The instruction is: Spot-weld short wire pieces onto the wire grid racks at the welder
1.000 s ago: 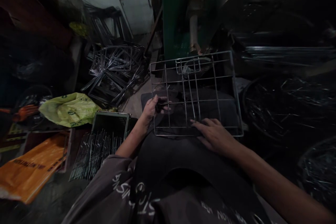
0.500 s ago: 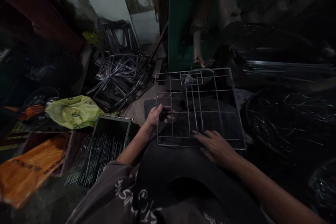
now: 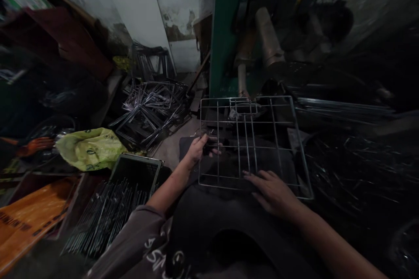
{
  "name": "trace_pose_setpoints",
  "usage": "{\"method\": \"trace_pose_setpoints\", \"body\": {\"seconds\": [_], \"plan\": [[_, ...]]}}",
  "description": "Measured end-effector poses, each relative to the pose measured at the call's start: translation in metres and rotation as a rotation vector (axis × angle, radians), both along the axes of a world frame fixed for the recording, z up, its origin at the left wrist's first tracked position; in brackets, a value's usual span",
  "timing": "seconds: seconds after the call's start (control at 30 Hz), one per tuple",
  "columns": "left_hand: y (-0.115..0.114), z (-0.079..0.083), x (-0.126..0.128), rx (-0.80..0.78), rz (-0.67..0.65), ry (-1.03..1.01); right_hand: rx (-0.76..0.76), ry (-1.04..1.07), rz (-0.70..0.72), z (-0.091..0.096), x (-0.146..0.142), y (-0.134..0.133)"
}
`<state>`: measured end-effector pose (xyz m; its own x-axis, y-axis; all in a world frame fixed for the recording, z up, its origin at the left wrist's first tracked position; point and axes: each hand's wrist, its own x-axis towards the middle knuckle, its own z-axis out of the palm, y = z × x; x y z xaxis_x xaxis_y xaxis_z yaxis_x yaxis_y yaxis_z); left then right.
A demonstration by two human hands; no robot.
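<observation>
Fingers of the left hand (image 3: 198, 150) are clamped on the 9 o'clock side of 1 wire rack (image 3: 254, 146), held straight ahead at 12 o'clock. The right hand (image 3: 273, 192) touches its 6 o'clock edge, fingers slightly apart; whether they grip, I cannot tell. Wire frames (image 3: 153, 100) lie at 10 o'clock, metal rods (image 3: 108, 209) at 8.

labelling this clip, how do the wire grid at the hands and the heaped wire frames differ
The wire grid is a single piece; the wire frames are many, heaped in a tangle. The left hand holds the wire grid and the right hand touches it; neither touches the wire frames. Both look metallic.
</observation>
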<state>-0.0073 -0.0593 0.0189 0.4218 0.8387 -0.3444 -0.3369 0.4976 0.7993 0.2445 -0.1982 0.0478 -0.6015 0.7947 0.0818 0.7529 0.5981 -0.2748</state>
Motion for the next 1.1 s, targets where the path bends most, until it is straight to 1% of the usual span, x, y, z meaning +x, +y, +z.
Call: {"method": "trace_pose_setpoints", "body": {"seconds": [0.13,0.3,0.5,0.67,0.77,0.87,1.1], "plan": [[-0.001,-0.001,-0.002,0.009,0.006,-0.005,-0.031,0.0,0.008,-0.001,0.001,0.002],[-0.005,-0.002,-0.005,0.024,0.008,-0.013,-0.018,0.021,-0.016,-0.002,0.0,-0.003],[0.005,-0.001,-0.003,0.032,-0.011,-0.016,-0.015,0.019,0.0,0.002,-0.005,0.003],[0.001,-0.001,-0.012,0.021,-0.007,-0.023,0.007,0.009,0.01,0.005,-0.013,0.003],[0.0,-0.003,-0.018,0.011,0.02,-0.035,-0.007,0.005,0.024,0.008,-0.015,0.005],[0.006,-0.005,-0.019,0.03,0.034,-0.051,-0.022,-0.01,0.024,0.012,-0.015,0.013],[0.025,-0.008,-0.01,0.022,0.058,-0.075,-0.017,-0.042,0.001,0.017,-0.008,0.031]]}}
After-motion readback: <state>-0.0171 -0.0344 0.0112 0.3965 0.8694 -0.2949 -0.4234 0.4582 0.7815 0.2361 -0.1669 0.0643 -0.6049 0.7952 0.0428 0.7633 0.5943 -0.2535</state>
